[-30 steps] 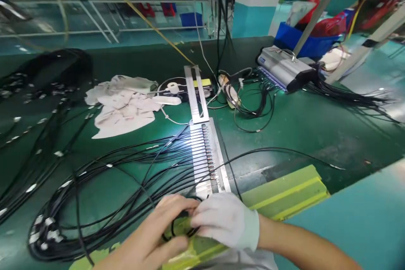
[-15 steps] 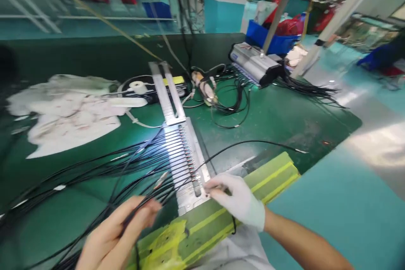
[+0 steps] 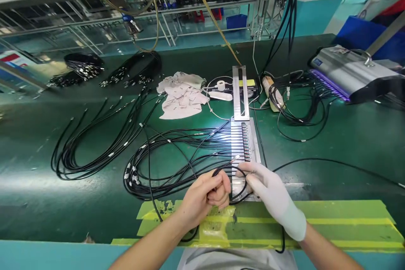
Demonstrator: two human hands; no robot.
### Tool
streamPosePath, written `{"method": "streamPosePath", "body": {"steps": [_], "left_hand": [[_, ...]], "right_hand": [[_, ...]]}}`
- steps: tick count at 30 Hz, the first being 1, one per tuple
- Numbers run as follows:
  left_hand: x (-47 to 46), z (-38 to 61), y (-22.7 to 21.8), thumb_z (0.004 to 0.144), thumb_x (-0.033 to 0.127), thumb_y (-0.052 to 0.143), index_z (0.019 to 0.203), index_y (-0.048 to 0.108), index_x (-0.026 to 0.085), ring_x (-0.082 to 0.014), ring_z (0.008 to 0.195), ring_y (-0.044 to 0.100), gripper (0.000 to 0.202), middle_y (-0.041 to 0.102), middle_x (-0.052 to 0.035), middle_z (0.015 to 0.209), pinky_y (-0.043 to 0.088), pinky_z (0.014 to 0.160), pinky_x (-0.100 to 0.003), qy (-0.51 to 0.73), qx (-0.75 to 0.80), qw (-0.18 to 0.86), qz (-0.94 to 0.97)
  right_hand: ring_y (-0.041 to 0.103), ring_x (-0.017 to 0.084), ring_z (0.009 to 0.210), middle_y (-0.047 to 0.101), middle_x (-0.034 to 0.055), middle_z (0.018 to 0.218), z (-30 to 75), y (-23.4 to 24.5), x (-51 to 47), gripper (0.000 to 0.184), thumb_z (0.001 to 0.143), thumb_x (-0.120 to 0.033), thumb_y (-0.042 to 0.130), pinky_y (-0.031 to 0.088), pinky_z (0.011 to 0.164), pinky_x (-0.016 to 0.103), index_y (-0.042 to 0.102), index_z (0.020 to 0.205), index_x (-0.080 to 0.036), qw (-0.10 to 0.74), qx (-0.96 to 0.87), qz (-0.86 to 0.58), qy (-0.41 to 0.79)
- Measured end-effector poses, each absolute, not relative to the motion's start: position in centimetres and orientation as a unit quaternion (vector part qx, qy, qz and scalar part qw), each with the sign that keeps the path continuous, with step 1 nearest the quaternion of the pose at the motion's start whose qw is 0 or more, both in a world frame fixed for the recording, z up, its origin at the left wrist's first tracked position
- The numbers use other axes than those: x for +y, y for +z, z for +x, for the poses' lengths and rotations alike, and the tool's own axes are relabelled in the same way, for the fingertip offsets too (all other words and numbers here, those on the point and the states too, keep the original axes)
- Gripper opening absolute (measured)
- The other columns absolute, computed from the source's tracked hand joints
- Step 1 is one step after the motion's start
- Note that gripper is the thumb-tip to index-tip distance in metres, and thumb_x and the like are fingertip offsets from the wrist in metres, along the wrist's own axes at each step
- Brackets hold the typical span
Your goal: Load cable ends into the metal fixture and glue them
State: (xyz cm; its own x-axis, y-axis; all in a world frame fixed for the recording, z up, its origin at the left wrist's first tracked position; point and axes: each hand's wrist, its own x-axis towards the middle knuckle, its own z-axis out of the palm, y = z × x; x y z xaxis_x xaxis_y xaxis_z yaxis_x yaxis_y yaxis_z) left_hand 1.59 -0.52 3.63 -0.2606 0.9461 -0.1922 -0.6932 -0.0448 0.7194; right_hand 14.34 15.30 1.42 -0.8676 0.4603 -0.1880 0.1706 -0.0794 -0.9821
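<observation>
Curling its fingers into a loose fist, the bare left hand (image 3: 207, 196) holds a black cable (image 3: 246, 183), which bends into a small loop between the two hands. The right hand (image 3: 274, 194), in a white glove, has its thumb and fingertips close together at the loop's right side; whether they grip the cable cannot be told. Both hands are above the near end of a slotted metal fixture (image 3: 236, 187), where a row of thin black leads (image 3: 190, 138) lies side by side, their ends lined up along the slot. Below the hands, a green mat strip (image 3: 332, 220) with yellow tape runs along the table's near edge. Leftward, the leads sweep into a coil with white tags; farther left, a second cable bundle (image 3: 65, 164) lies curved on the green table (image 3: 28, 135). Beyond the fixture is a slotted metal plate (image 3: 236, 101), with a crumpled white cloth (image 3: 183, 99) to its left. At right rear sits a silver machine (image 3: 351, 67), its lower edge glowing violet, near a blue crate (image 3: 357, 33).
</observation>
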Motion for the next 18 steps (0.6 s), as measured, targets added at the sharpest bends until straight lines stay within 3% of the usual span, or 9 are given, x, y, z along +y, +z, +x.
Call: {"method": "streamPosePath", "body": {"steps": [3,8,13,18], "left_hand": [[-0.9,1.7,2.8,0.102,0.029,0.039,0.087,0.059,0.012,-0.0071,0.049,0.02,0.03,0.02,0.0066,0.056,0.027,0.054,-0.025,0.708,0.356,0.582,0.181],[-1.4,1.7,1.7,0.102,0.03,0.042,0.088,0.061,0.011,-0.0075,0.051,0.021,0.03,0.02,0.0066,0.056,0.027,0.056,-0.026,0.711,0.355,0.575,0.194],[-1.6,1.7,1.2,0.099,0.033,0.05,0.086,0.063,0.011,-0.0072,0.05,0.021,0.029,0.021,0.0065,0.054,0.028,0.056,-0.025,0.718,0.358,0.569,0.181],[-1.8,1.9,1.0,0.098,0.033,0.051,0.085,0.064,0.01,-0.0081,0.052,0.023,0.029,0.022,0.0057,0.055,0.031,0.059,-0.026,0.72,0.386,0.554,0.16]], "right_hand": [[0.068,0.018,0.087,0.071,0.009,0.106,13.8,1.7,14.9,0.035,0.09,-0.037,0.059,0.057,0.077,0.029,0.069,0.117,-0.016,0.103,-0.661,-0.236,0.705],[0.068,0.019,0.083,0.072,0.0059,0.103,13.7,1.9,14.5,0.028,0.084,-0.034,0.065,0.055,0.067,0.028,0.076,0.105,-0.02,0.091,-0.711,-0.254,0.65],[0.069,0.02,0.091,0.072,0.0033,0.106,13.6,1.5,14.3,0.022,0.086,-0.032,0.065,0.056,0.072,0.028,0.078,0.102,-0.023,0.113,-0.741,-0.239,0.617],[0.068,0.015,0.094,0.072,-0.0024,0.106,13.9,0.8,14.6,0.018,0.094,-0.025,0.065,0.054,0.081,0.025,0.075,0.108,-0.03,0.168,-0.81,-0.152,0.542]]}}
